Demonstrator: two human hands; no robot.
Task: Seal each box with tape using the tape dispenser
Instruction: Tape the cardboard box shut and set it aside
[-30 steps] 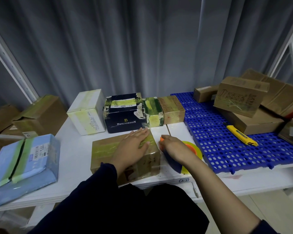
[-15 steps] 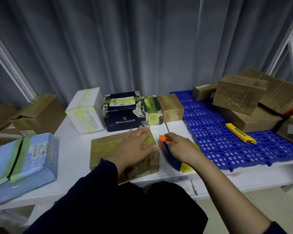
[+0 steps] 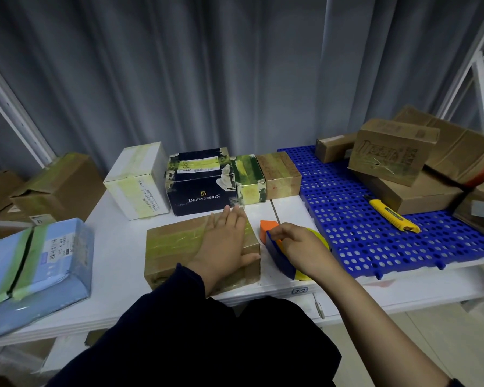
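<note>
While the left hand presses on it: the brown box lies at the front edge of the white table, with a glossy yellowish tape band running along its top and wrapping over the near side.
Left hand: flat, fingers straight and together, palm down on the right half of the box top, over the tape band.
Right hand: fingers curled over the tape dispenser, gripping it from above.
Tape dispenser: blue body with an orange nose and a yellow roll, resting on the table just beside the box's right side. Whether tape joins it to the box cannot be told.
Step in hand: probably smoothing the strip down and freeing the dispenser at the end of a run.
Done so far: this box looks taped on top. Four boxes in the back row, a white box, a dark Benlydesign box, a green-taped box and a small brown box, all carry tape bands, as does the blue parcel at the left.
Left to do: the cardboard boxes heaped on the blue perforated mat at the right show no fresh yellowish bands, so they are likely waiting. The underside of the box in hand is hidden.
Also there: a yellow utility knife lies on the mat, well apart from both hands. More cartons sit beyond the table's left end, one with a greenish strip on top.
</note>
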